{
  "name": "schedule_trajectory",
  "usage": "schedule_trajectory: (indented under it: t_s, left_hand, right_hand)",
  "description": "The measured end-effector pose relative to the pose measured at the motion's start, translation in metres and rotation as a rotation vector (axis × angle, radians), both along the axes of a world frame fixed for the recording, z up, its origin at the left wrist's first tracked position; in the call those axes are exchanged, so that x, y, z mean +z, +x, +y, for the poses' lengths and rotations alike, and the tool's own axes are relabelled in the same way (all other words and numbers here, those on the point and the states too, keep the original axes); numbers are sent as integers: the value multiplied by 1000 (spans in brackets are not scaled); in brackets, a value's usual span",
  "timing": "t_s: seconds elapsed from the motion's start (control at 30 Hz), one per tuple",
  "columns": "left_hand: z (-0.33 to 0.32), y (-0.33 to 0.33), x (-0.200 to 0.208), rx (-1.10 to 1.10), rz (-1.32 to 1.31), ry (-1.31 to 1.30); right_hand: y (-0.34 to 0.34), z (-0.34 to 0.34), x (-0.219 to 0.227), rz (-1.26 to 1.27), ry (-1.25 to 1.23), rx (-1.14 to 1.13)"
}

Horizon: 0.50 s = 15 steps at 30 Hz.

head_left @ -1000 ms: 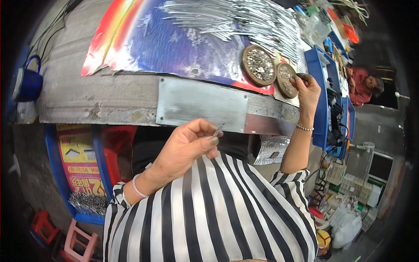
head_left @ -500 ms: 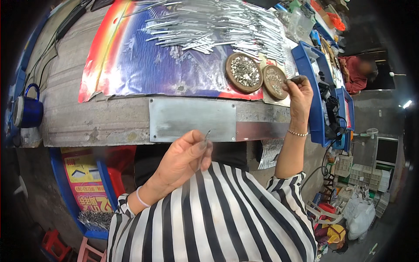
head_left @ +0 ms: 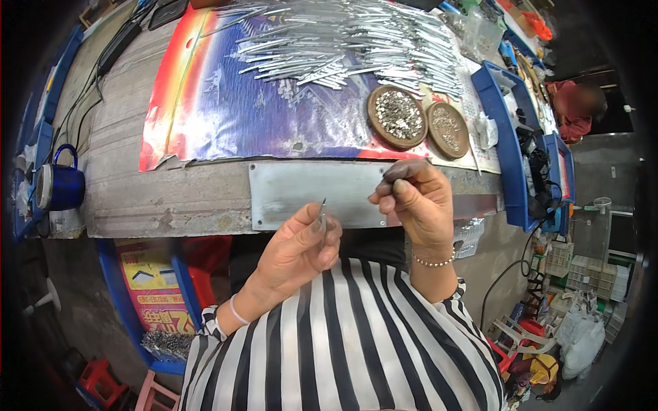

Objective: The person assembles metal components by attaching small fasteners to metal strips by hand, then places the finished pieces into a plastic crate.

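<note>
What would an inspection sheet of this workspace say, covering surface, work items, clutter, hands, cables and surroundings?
Surface: worn grey workbench, metal plate at its front edge, torn-edged colourful sheet on it.
Work items: piled metal strips; small metal parts in two brown dishes.
Clutter: blue mug at left, blue bin of dark items at right.
Hands: left hand pinches a thin metal piece; right hand has fingertips together, contents unclear.
Cables: black cables at bench's left.
Surroundings: person in red, crates, red stool.

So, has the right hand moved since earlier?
Yes: the right hand moved from the smaller round brown dish leftward, toward the flat grey metal plate.
</note>
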<state>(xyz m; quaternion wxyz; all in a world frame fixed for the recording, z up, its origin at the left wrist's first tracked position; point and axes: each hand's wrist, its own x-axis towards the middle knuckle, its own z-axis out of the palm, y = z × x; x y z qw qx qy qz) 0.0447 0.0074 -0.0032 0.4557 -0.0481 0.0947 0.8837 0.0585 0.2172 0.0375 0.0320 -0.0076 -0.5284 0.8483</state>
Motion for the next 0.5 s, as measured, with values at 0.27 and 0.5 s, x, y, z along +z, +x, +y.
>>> schedule_trajectory:
  t_s: [0.27, 0.5]
  left_hand:
    - [-1, 2, 0, 58, 12, -95]
    - [-1, 5, -1, 99, 65, -122]
  right_hand:
    - [1, -45, -13, -63, -71, 64]
    - [5, -64, -18, 3, 62, -46]
